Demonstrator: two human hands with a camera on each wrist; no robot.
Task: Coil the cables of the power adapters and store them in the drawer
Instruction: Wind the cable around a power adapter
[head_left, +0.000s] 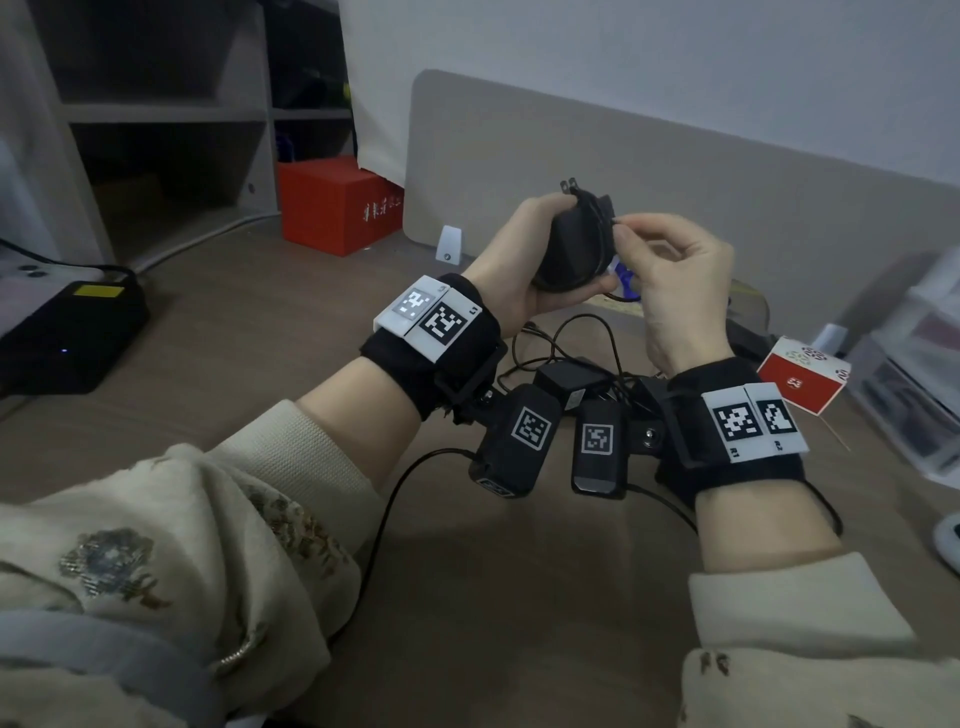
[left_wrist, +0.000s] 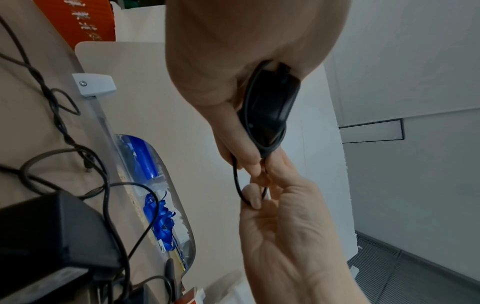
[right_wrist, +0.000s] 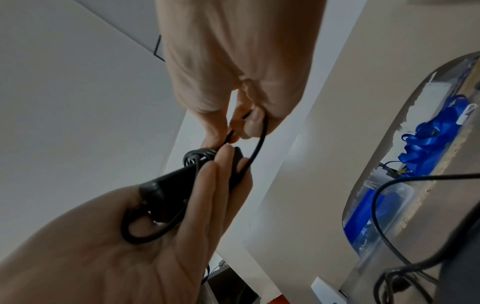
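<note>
Nearest, loose adapters (head_left: 569, 382) and tangled cables (head_left: 587, 338) lie on the desk (head_left: 260, 322) below the raised wrists. Above them, the left hand (head_left: 511, 270) grips a black power adapter (head_left: 571, 244), its cable (right_wrist: 255, 148) wound around the body. The right hand (head_left: 675, 280) pinches the cable's free end. Beyond stands a beige partition (head_left: 623, 171).

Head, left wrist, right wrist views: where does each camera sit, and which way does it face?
Head: above the desk, looking down at both forearms; left hand grips the power adapter.
Left wrist: looks along the left hand toward the right hand.
Right wrist: looks along the right hand pinching the cable.
All share the adapter.
</note>
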